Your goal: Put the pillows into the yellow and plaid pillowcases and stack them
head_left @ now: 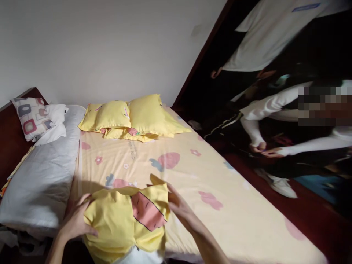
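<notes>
You held a yellow pillowcase at the bottom centre of the frame, over the near edge of the bed. Your left hand was closed on its left side, fingers curled over the fabric. Your right hand pinched its upper right corner, thumb on top. A pink print with a dark outline showed on the front of the case, and a white pillow peeked out below it at the bottom edge.

The yellow bed sheet, printed with pink and blue shapes, ran from the centre to the lower right. Two yellow pillows lay side by side at the upper centre, touching each other, close to the white wall. A grey pillow lay along the left side. A patterned cushion sat above it at the upper left, against the dark headboard.

At the right of the frame, a person in white sleeves bent low beside the bed with both hands together. Another person in a white shirt stood behind at the upper right.
</notes>
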Demonstrator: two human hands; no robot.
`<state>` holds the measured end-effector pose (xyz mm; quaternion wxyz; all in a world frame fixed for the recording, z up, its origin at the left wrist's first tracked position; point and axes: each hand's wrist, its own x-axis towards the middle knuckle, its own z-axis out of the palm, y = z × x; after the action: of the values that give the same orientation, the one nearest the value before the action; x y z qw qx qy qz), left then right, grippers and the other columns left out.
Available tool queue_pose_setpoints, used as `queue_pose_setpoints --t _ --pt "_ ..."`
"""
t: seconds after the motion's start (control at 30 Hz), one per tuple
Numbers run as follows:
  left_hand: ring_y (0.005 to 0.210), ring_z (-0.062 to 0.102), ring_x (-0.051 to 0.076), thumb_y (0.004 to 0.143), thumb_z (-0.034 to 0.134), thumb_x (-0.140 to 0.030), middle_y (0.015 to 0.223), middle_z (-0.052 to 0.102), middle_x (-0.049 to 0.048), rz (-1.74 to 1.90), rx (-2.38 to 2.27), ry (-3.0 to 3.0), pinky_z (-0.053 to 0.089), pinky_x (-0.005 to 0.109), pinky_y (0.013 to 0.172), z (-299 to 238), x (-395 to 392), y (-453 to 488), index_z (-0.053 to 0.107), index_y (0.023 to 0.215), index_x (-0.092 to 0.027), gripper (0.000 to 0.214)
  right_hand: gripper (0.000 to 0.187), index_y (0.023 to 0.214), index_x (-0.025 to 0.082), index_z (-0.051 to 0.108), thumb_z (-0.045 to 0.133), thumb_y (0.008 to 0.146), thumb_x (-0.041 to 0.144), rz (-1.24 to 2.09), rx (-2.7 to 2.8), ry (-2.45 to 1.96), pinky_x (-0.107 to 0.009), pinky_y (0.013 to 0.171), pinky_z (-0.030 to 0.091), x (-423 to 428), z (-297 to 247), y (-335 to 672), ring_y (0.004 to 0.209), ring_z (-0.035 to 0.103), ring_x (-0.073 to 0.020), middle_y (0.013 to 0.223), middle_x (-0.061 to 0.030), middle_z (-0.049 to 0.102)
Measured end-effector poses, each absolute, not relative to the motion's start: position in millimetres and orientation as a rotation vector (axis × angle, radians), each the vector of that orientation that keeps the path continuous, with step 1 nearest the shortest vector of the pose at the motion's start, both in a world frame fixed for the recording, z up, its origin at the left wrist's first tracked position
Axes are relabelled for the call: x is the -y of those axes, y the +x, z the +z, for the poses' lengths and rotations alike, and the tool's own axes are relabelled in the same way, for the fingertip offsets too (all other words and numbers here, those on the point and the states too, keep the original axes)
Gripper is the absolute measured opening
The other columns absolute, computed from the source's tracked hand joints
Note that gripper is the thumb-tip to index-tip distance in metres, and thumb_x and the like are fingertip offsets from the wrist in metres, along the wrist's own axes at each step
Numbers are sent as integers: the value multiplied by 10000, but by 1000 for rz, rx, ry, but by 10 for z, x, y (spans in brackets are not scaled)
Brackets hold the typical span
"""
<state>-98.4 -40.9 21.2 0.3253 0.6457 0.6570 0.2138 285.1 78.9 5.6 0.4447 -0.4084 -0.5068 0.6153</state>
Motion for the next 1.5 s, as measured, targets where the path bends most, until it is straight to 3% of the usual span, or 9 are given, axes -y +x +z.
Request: queue_pose_setpoints --t 0.1,0.27,0.4,0.53,0.77,1.0,1.17,1.37,1.5 --pt "1188 573 386 457 862 -270 1216 669 140 512 -1810 1762 418 526 1062 -153 432 -718 655 1223 -250 793 534 1006 200 717 859 519 370 1557 1627 -1004 -393 755 570 -749 -23 2509 849 687 -291 978 -109 749" --pt "853 696 270 780 554 -218 910 742 126 831 -2095 1642 552 376 768 -473 212 -549 706 973 -202 246 301 483 223 601 689 629 471 1099 1564 -1227 -320 452 464 -866 -136 2255 430 543 -195 452 -30 603" --pt "674 643 196 870 505 -246 668 666 55 1226 -2108 1938 504 292 655 151 67 -699 670 787 -234 185 337 531 240 612 702 627 550 889 1351 -1340 -313 440 447 -979 38 2482 462 563 -205 495 -55 629" --pt "810 617 206 853 589 -286 796 666 52 1310 -2114 2117 472 340 812 766 -175 -942 657 834 -227 92 345 612 227 654 696 654 567 685 1129 -1424 -307 502 480 -1082 295 2517 542 602 -211 571 -62 664" --pt "631 545 147 796 598 -369 650 595 -10 1015 -1997 1818 432 244 613 249 -754 -1071 609 682 -204 201 443 404 202 513 660 602 571 933 1323 -1403 -265 389 333 -1286 157 2187 388 431 -141 373 -14 481" --pt "862 592 202 813 620 -463 842 635 57 1538 -2030 1708 485 335 841 302 -631 -1194 709 818 -209 269 400 590 186 572 659 697 562 729 919 -1463 -248 429 346 -1262 100 2479 499 470 -140 532 -12 556" --pt "731 610 182 817 521 -679 729 647 51 1643 -2078 1246 508 314 755 158 -776 -1396 638 757 -183 513 439 485 202 514 726 581 573 874 989 -1418 -244 391 305 -1414 -53 2494 436 405 -117 436 13 474" --pt "1144 632 246 787 452 -788 1287 629 160 1377 -1951 1119 545 362 842 -363 -714 -1402 535 1291 -229 758 489 542 208 484 647 645 658 897 878 -1414 -230 400 326 -1604 -192 2703 431 402 -101 456 27 469" --pt "1034 695 313 841 184 -791 1112 714 185 1135 -1867 1133 576 461 740 -830 -330 -982 640 1203 -253 793 535 509 202 488 703 591 684 1039 889 -1394 -247 371 353 -1471 -274 2874 380 426 -116 412 17 463"
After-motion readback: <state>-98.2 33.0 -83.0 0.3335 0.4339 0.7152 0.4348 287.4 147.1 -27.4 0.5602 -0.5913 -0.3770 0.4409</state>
